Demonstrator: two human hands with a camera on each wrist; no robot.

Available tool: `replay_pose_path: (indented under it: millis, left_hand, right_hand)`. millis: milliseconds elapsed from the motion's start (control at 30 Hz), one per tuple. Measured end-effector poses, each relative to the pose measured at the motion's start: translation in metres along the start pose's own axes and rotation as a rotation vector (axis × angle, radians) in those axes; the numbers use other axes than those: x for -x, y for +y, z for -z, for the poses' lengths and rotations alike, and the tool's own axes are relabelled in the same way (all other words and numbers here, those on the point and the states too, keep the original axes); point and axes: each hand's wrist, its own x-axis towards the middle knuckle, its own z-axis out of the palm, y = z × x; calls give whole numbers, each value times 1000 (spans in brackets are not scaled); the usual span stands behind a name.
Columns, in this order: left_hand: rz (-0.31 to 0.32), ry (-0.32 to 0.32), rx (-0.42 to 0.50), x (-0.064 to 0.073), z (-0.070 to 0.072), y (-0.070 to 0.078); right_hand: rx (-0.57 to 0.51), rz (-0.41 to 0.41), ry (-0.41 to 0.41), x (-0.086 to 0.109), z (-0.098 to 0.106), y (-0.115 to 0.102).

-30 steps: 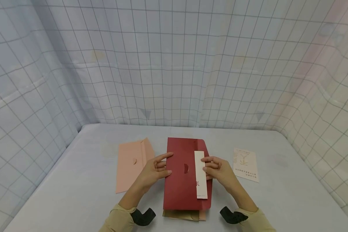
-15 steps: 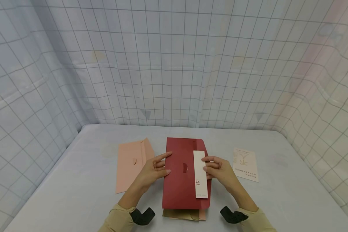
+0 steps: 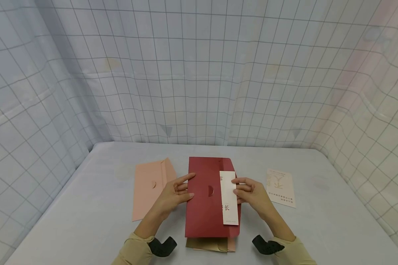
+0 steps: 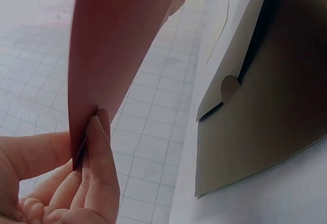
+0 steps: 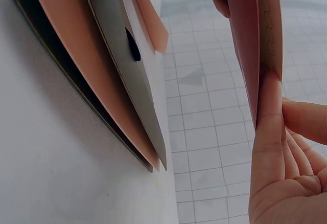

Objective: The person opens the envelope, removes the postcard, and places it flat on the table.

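Note:
A red envelope [image 3: 202, 213] is held up over the table, its flap turned out to the right. My left hand [image 3: 173, 194] pinches the envelope's left edge, thumb on the front and fingers behind, as the left wrist view shows too. A white card [image 3: 230, 195] with printed characters sticks partly out of the envelope's opening and lies over the flap; its left part is hidden inside. My right hand [image 3: 252, 192] pinches the right side of the card together with the flap. In the right wrist view, the right forefinger reaches behind the red paper [image 5: 244, 40].
Below the red envelope lies an olive-gold envelope [image 3: 205, 244], with a peach envelope [image 3: 231, 246] under it. Another peach envelope [image 3: 146, 195] lies open at the left. A cream card [image 3: 280, 187] with gold lettering rests at the right. Grid-patterned curtains [image 3: 199, 73] surround the table.
The red envelope has shifted slightly left with my left hand. More of the white card shows outside the opening, and further printed characters have come into view. My right hand has barely moved.

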Motion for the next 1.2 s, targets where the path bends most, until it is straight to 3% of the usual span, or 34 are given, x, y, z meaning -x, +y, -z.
replay_pose_path:
  millis: [1200]
  left_hand:
    - [-29, 0, -14, 2, 7, 1]
  right_hand:
    - [30, 21, 0, 0, 6, 0]
